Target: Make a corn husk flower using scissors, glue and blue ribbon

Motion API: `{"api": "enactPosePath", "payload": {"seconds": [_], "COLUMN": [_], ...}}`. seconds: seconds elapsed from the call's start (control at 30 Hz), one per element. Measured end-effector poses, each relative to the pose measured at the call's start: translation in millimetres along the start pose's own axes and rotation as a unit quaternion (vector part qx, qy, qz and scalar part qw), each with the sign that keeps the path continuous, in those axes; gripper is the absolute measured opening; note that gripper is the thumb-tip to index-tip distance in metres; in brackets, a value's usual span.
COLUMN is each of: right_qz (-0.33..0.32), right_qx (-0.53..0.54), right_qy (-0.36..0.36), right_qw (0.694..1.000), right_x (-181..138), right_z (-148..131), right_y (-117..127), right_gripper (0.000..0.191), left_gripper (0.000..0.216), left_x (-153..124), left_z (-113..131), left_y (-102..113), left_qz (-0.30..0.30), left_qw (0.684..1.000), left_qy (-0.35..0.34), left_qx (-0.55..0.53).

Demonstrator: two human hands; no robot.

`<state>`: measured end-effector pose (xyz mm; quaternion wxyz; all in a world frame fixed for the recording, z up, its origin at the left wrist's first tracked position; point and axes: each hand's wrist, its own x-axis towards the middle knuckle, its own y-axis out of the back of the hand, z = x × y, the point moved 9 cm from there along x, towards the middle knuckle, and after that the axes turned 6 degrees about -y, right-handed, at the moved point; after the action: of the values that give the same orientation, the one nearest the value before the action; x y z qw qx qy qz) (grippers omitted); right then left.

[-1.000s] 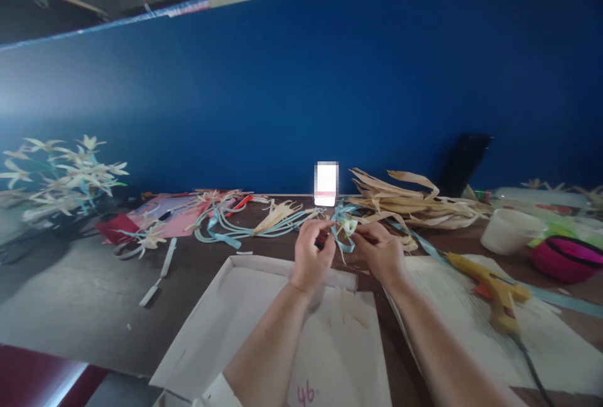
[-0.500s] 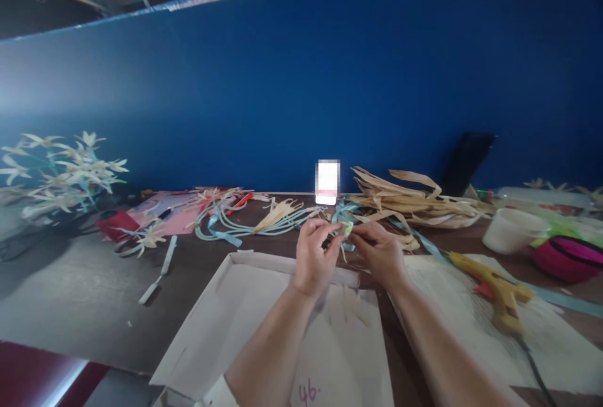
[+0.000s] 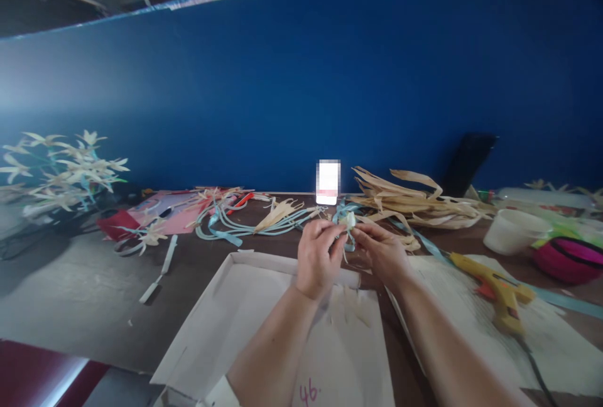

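Head view: 2-hand fingertip work on a small pale piece, centre of frame.
Left hand (image 3: pixel 315 262) and right hand (image 3: pixel 389 256) both appear to pinch the pale piece (image 3: pixel 350 220) from either side; exact finger contact too small to tell. Step looks like shaping or joining; next move probably calls for light, steady fingertip pressure, since it looks thin and easy to crush. Tan strips (image 3: pixel 424 209), right of centre: dry, papery, curled, husk-like. Glue gun (image 3: pixel 504 294), lower right: hard yellow plastic. Card tray (image 3: pixel 193 338), lower centre: white, shallow, straight-edged.
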<state>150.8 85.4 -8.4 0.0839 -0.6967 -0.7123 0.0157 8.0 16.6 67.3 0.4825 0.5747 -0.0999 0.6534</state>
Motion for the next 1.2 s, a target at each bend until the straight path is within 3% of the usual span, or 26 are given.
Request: {"api": "enactPosePath", "payload": {"seconds": [0.3,0.47,0.83,1.2], "right_qz": [-0.027,-0.025,-0.033,-0.019], "right_qx": [0.009,0.010,0.056,-0.022], "right_qy": [-0.016,-0.020,-0.008,-0.002], "right_qw": [0.999,0.999,0.998,1.000], "right_x": [3.1,1.9,2.4,-0.3], "right_z": [10.0,7.8,2.8,-1.4], "right_y": [-2.4,-1.4,-2.2,-3.3], "right_gripper": [0.027,0.028,0.028,0.031], "left_gripper": [0.028,0.035,0.042,0.050], "left_x": [0.4,0.9,0.0,-0.7], "left_z": [12.0,17.9,20.0,13.5], "left_y": [2.2,-3.7,-11.3,-13.0], "left_qz": [0.003,-0.036,-0.077,-0.085], "left_qw": [0.996,0.990,0.990,0.993], "left_qy": [-0.073,-0.121,-0.109,-0.071], "left_qx": [0.057,0.059,0.038,0.039]}}
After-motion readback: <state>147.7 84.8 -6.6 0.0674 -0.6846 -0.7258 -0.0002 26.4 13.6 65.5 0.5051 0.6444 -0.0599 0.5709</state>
